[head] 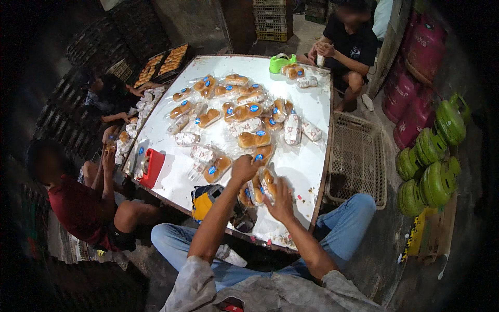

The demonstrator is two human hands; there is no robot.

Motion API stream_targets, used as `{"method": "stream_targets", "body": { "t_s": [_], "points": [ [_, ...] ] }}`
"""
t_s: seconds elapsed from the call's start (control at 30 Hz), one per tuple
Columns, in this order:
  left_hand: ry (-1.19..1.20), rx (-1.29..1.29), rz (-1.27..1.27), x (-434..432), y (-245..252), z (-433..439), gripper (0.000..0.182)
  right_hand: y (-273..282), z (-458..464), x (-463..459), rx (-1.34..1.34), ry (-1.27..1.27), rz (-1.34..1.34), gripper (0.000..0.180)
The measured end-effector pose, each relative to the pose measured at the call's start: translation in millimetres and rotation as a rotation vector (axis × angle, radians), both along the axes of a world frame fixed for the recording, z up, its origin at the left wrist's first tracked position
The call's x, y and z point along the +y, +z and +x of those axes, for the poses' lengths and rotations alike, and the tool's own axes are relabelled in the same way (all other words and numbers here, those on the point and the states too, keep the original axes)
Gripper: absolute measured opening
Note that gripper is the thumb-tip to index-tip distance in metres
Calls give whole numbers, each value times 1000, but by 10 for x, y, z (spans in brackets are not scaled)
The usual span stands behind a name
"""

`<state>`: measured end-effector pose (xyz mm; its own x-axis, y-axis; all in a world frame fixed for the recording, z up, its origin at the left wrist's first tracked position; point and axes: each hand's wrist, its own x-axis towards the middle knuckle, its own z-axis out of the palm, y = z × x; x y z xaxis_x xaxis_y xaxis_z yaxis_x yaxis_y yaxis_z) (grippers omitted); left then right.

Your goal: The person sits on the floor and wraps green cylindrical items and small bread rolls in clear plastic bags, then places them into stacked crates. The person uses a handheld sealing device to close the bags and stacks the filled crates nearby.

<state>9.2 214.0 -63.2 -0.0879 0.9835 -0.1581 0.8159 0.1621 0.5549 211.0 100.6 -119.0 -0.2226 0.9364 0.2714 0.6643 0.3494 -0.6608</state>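
In the head view, my left hand point(246, 168) reaches over the white tabletop point(163, 128), its fingers at a bagged bread roll point(262, 153) with a blue label. Whether the fingers grip the bag is hidden. My right hand point(281, 199) is slightly blurred, thumb and fingers apart, at the right side of a group of bagged rolls point(257, 188) near the table's front edge. Left of my left hand lies another bagged roll point(217, 169). Beyond both hands spread many clear bags of golden rolls point(245, 112), some turned with their white printed side point(292, 129) up.
A red tape dispenser point(153, 167) and a green one point(281, 62) stand on the table. People sit left point(78, 210) and at the far right corner point(351, 43). A plastic crate point(356, 156) is right of the table, near green gas cylinders point(438, 183). Baking trays point(173, 58) hold rolls.
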Motion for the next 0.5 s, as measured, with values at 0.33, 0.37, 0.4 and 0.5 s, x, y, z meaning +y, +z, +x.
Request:
{"method": "stream_targets", "body": {
  "t_s": [0.33, 0.37, 0.4, 0.5],
  "points": [
    [127, 108, -90, 553, 88, 302, 74, 21, -4, 38, -277, 148, -231, 93],
    [104, 120, -28, 386, 286, 245, 74, 55, 26, 85, -94, 90, -258, 93],
    [48, 81, 187, 107, 465, 204, 75, 109, 60, 147, 88, 14, -260, 93],
    [-105, 22, 453, -933, 853, 215, 75, 399, 159, 204, 1216, 84, -510, 72]
  ]
}}
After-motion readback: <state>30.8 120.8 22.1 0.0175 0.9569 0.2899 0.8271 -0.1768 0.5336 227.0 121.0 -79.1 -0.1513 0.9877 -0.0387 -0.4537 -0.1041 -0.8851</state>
